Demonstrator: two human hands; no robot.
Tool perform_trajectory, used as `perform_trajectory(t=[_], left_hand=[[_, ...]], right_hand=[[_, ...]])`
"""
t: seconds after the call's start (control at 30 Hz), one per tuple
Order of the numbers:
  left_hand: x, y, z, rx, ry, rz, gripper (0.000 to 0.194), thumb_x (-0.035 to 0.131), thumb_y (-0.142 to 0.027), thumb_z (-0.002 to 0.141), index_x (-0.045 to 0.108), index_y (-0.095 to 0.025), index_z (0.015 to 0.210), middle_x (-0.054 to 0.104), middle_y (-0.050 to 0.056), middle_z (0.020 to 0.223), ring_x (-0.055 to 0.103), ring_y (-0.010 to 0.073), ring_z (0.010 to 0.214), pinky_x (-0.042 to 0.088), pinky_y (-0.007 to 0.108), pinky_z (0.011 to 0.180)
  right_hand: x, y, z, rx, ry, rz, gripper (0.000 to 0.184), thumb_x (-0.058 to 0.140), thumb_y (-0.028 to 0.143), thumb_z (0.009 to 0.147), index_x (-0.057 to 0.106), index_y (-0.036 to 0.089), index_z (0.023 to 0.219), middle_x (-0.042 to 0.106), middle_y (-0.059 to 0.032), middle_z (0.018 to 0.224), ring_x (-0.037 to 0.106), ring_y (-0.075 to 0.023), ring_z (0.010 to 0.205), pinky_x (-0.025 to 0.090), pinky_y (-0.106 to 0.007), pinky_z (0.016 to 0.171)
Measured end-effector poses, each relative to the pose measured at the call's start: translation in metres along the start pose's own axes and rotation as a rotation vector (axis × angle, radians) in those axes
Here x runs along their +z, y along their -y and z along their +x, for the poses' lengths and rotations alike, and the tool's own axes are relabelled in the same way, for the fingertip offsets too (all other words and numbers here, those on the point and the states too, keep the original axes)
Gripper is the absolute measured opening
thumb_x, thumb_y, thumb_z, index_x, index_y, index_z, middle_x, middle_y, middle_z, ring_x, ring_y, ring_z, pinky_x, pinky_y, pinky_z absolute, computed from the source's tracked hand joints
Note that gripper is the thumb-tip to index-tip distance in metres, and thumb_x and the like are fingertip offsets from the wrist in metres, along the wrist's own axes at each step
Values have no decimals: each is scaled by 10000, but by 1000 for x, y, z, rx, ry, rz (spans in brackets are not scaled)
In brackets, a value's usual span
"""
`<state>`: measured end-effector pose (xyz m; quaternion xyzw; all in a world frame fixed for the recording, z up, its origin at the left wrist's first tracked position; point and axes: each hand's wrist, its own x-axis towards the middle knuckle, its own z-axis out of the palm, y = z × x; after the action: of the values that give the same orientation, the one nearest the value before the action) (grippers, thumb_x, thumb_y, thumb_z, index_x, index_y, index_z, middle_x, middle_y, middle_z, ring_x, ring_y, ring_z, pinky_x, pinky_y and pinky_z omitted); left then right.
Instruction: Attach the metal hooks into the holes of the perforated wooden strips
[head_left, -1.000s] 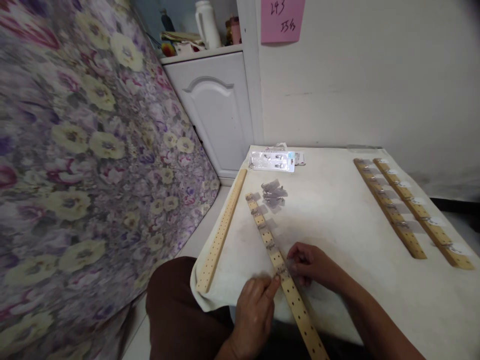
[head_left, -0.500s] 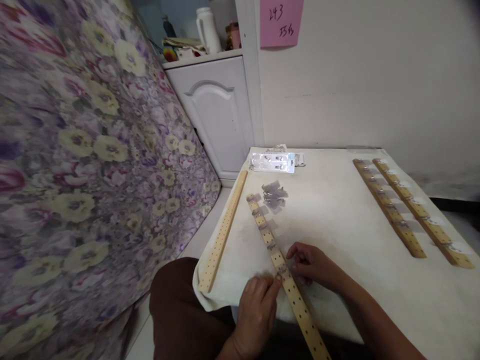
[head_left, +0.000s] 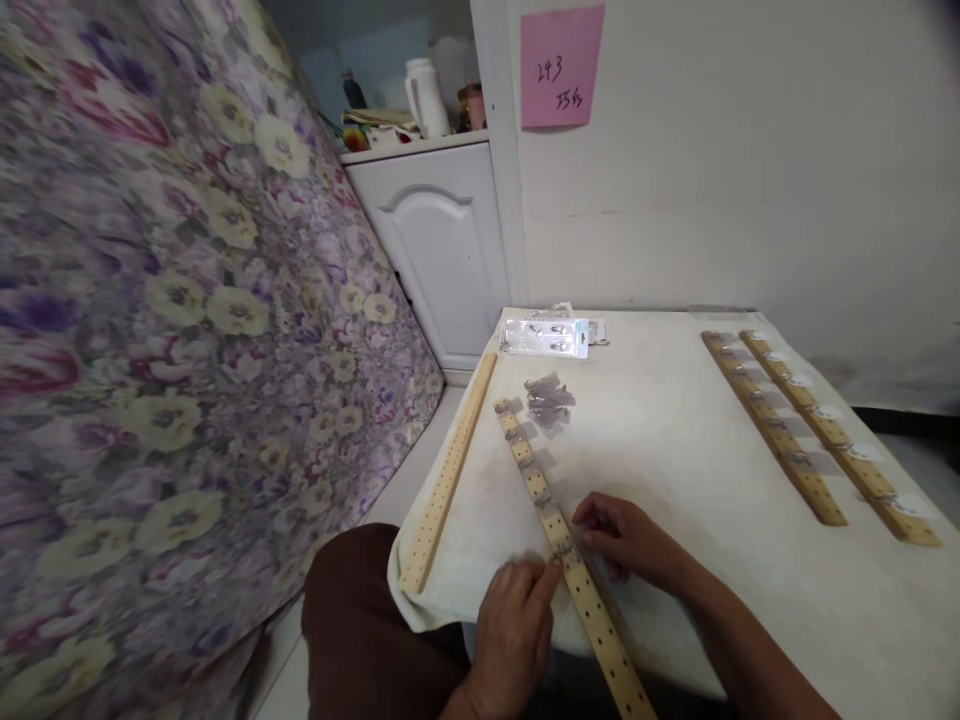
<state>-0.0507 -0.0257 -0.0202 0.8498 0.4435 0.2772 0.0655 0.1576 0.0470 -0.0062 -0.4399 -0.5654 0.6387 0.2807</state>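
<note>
- Strip lies aslant on the table, near end out past the edge. Heavy pressure on that overhang could lever the far end up.
- Right pair: outer one close to the table's right side, tags poking out. A wide sweep of your forearm could snag the tags or shove a piece off.
- Bare strip: along the left edge, your knee near that corner. A bump could tip it to the floor.
- Left hand: a fingertip on the strip, other fingers bent; can't tell if it grips. Ease off early and the strip could pivot.
- Right hand: fingers curled at the strip's right side, any hold hidden; can't tell. A sideways nudge could skew the work.
- Packets: by the far edge; an overlong reach might push them over.
- Pile: loose clips, overlapping, just beside the strip's far end. Swing that end right and they could scatter; tugging one could drag neighbours.
- Nearest clip: just by your left fingertip, seating too small to judge. If loose, it could twist or spring off under pressure.
</note>
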Motion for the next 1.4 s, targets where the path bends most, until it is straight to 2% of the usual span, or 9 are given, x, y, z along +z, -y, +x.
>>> perform_trajectory(t=[0.13, 0.27, 0.4, 0.5, 0.67, 1.0, 1.4], left_hand=[[1, 1, -3, 0, 4, -13, 456, 414, -25, 803, 484, -161, 1232, 581, 91, 932, 517, 199, 834, 489, 345, 701], [-1, 3, -5, -34, 6, -103, 426, 408, -28, 829, 468, -172, 1225, 583, 96, 985, 529, 197, 894, 486, 339, 768], [-7, 6, 7, -192, -17, -302, 329, 413, -86, 878, 465, -197, 1183, 566, 78, 1015, 535, 170, 935, 469, 300, 818], [-10, 12, 26, -320, -68, -348, 251, 441, -158, 889, 498, -213, 1128, 559, 56, 980, 538, 166, 917, 460, 291, 804], [-6, 19, 46, -466, -76, -388, 306, 485, -222, 870, 505, -227, 1175, 548, 25, 912, 547, 145, 791, 460, 270, 729], [-1, 23, 48, -480, -51, -392, 332, 488, -224, 857, 514, -233, 1187, 547, 18, 894, 545, 146, 776, 453, 277, 728], [-6, 18, 47, -457, -87, -388, 310, 460, -219, 874, 534, -217, 1175, 562, 26, 868, 559, 149, 785, 457, 262, 717]], right_hand=[[-2, 0, 0, -13, -17, -8, 75, 516, 211, 785, 484, 196, 851, 541, 66, 659, 492, -46, 362, 380, -168, 349], [-7, -5, 5, -33, -156, -49, 68, 529, 241, 788, 495, 195, 823, 505, 80, 562, 493, -65, 378, 376, -174, 359], [-12, -5, 18, -39, -244, -55, 83, 541, 267, 782, 495, 202, 804, 509, 79, 496, 514, -92, 398, 401, -191, 376], [-12, -1, 30, -38, -273, -59, 108, 558, 284, 771, 494, 205, 810, 538, 69, 520, 543, -105, 412, 438, -212, 396], [-11, 4, 44, -40, -297, -82, 139, 577, 294, 754, 493, 207, 821, 566, 52, 628, 573, -112, 414, 428, -213, 361], [-9, 0, 49, -57, -282, -128, 124, 592, 222, 723, 519, 199, 821, 546, 65, 584, 480, -69, 363, 376, -190, 362], [-10, -1, 48, -99, -331, -227, 109, 597, 231, 720, 556, 194, 813, 569, 40, 607, 499, -94, 467, 401, -202, 439]])
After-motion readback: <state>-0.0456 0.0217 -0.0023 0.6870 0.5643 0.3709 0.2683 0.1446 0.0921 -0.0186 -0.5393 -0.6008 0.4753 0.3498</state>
